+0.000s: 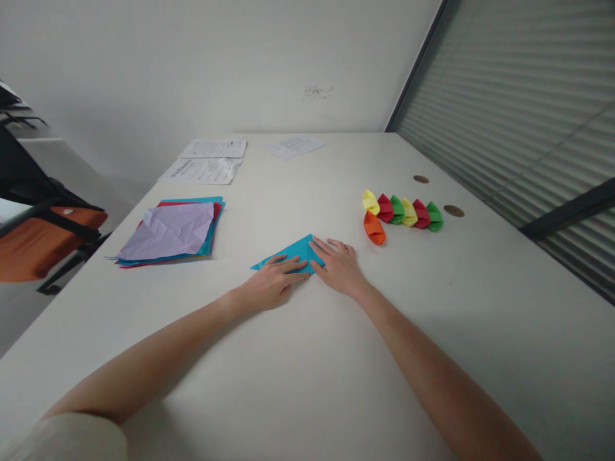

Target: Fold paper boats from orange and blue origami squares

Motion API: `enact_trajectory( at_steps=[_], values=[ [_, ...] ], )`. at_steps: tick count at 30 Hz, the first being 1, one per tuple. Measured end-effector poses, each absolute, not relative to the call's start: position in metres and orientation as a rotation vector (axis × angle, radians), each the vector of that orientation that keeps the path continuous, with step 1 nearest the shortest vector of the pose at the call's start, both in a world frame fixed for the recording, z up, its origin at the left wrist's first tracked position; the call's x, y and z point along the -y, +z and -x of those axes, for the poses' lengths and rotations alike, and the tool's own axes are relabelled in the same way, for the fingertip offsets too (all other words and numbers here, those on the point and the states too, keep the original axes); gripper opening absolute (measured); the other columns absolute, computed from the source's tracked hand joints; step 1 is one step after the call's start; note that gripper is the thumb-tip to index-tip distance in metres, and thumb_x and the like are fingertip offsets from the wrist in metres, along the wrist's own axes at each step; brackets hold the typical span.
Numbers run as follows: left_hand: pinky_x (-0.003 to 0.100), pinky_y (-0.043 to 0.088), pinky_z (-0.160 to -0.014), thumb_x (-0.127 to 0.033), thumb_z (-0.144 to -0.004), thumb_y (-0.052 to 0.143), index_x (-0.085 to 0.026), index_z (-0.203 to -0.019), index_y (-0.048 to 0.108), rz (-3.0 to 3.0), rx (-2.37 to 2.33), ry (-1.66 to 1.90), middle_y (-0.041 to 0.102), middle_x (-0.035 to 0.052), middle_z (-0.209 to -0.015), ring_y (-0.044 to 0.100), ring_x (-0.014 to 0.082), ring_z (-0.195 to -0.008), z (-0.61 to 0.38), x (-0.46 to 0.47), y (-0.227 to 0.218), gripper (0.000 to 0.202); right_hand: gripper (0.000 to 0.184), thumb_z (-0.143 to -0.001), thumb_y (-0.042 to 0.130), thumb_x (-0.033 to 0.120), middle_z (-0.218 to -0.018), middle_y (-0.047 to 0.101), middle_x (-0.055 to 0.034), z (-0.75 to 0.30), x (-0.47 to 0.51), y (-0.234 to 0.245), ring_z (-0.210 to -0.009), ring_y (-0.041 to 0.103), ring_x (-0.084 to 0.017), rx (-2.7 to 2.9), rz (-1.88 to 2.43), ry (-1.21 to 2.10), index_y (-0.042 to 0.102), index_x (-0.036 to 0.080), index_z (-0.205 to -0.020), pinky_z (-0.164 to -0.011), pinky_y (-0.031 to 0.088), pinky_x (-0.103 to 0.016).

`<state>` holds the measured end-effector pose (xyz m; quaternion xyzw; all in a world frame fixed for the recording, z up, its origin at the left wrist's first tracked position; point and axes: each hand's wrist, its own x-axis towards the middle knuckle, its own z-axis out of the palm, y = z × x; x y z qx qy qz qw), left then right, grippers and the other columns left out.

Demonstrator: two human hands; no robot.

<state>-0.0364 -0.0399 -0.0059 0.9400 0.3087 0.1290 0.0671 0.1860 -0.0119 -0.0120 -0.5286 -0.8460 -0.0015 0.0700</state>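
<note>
White worktop [307, 384] running back to a bare pale wall, slatted grey blinds [519, 96] along the right side, orange-seated office chair [43, 237] off the left edge. From the head view: folded turquoise paper triangle [293, 251] lying flat near the middle of the worktop, long edge toward the person. Left hand [271, 282] spread on its near left part, fingers pointing right along the fold; right hand [339, 262] laid over its right corner, fingertips meeting those of the left. Grip released on both sides, palms down and fingers extended, pressing rather than grasping. To the left and well apart, loose stack of coloured square sheets [168, 234] with a crumpled lilac one on top. To the right, row of small folded paper shapes in yellow, red and green [403, 211], one orange folded shape [374, 228] just in front of the row's left end, two round brown cable holes [453, 210] beyond. Printed white pages [202, 169] at the far end. Judged from the flat hands: creasing a fold, pressing it down along the near edge. Any further fold likely calling for one hand pinning the sheet while the other lifts a corner, with edges lined up before pressing.
</note>
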Motion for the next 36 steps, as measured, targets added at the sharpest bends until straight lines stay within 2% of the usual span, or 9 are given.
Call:
enact_trajectory(
  at_steps=[5, 9, 13, 19, 24, 29, 36],
  values=[
    [0.051, 0.035, -0.113, -0.003, -0.079, 0.045, -0.021, -0.132, 0.051, -2.768, -0.951, 0.437, 0.055, 0.0098, -0.141, 0.05, 0.0235, -0.131, 0.036, 0.039, -0.008, 0.056, 0.055, -0.098, 0.029, 0.048, -0.157, 0.033, 0.0, -0.187, 0.012, -0.012, -0.132, 0.037, -0.032, 2.548, 1.578, -0.004, 0.039, 0.025, -0.147, -0.102, 0.03, -0.048],
    [0.043, 0.042, -0.109, -0.001, -0.076, 0.04, -0.016, -0.133, 0.04, -2.542, -1.066, 0.603, 0.063, 0.0103, -0.13, 0.058, 0.0186, -0.123, 0.037, 0.035, -0.014, 0.059, 0.056, -0.098, 0.029, 0.047, -0.156, 0.034, -0.0007, -0.186, 0.013, -0.011, -0.132, 0.037, -0.031, 2.531, 1.588, 0.005, 0.038, 0.023, -0.148, -0.103, 0.029, -0.048],
    [0.042, 0.044, -0.108, 0.001, -0.072, 0.037, -0.018, -0.135, 0.033, -2.408, -1.075, 0.645, 0.065, 0.0077, -0.129, 0.053, 0.0157, -0.129, 0.039, 0.031, -0.02, 0.066, 0.056, -0.098, 0.028, 0.048, -0.156, 0.035, -0.0006, -0.185, 0.013, -0.011, -0.133, 0.037, -0.03, 2.519, 1.594, 0.019, 0.038, 0.024, -0.148, -0.104, 0.029, -0.047],
    [0.041, 0.046, -0.107, 0.001, -0.07, 0.038, -0.019, -0.129, 0.042, -2.353, -1.071, 0.668, 0.066, 0.0057, -0.127, 0.056, 0.0169, -0.125, 0.039, 0.03, -0.018, 0.063, 0.057, -0.097, 0.029, 0.048, -0.156, 0.035, 0.0009, -0.186, 0.013, -0.01, -0.134, 0.037, -0.03, 2.517, 1.597, 0.036, 0.038, 0.024, -0.148, -0.104, 0.029, -0.047],
    [0.039, 0.049, -0.104, -0.006, -0.08, 0.041, -0.02, -0.125, 0.057, -2.428, -1.09, 0.698, 0.068, 0.0047, -0.123, 0.062, 0.0181, -0.116, 0.038, 0.029, -0.015, 0.049, 0.056, -0.097, 0.03, 0.048, -0.156, 0.035, 0.0004, -0.186, 0.013, -0.01, -0.134, 0.037, -0.031, 2.532, 1.597, 0.034, 0.039, 0.025, -0.148, -0.103, 0.03, -0.047],
    [0.045, 0.04, -0.111, -0.006, -0.086, 0.043, -0.022, -0.121, 0.064, -2.587, -0.946, 0.58, 0.062, 0.0059, -0.133, 0.055, 0.0189, -0.126, 0.038, 0.029, -0.01, 0.044, 0.057, -0.097, 0.03, 0.047, -0.156, 0.033, 0.0, -0.186, 0.012, -0.01, -0.133, 0.037, -0.032, 2.539, 1.597, 0.023, 0.038, 0.024, -0.148, -0.103, 0.03, -0.048],
    [0.046, 0.038, -0.111, -0.012, -0.093, 0.045, -0.024, -0.121, 0.065, -2.631, -0.94, 0.554, 0.06, 0.0062, -0.135, 0.054, 0.0192, -0.128, 0.038, 0.03, -0.011, 0.037, 0.056, -0.097, 0.03, 0.047, -0.157, 0.033, -0.0002, -0.185, 0.01, -0.008, -0.131, 0.038, -0.032, 2.562, 1.605, 0.001, 0.038, 0.026, -0.148, -0.101, 0.031, -0.049]
  ],
)
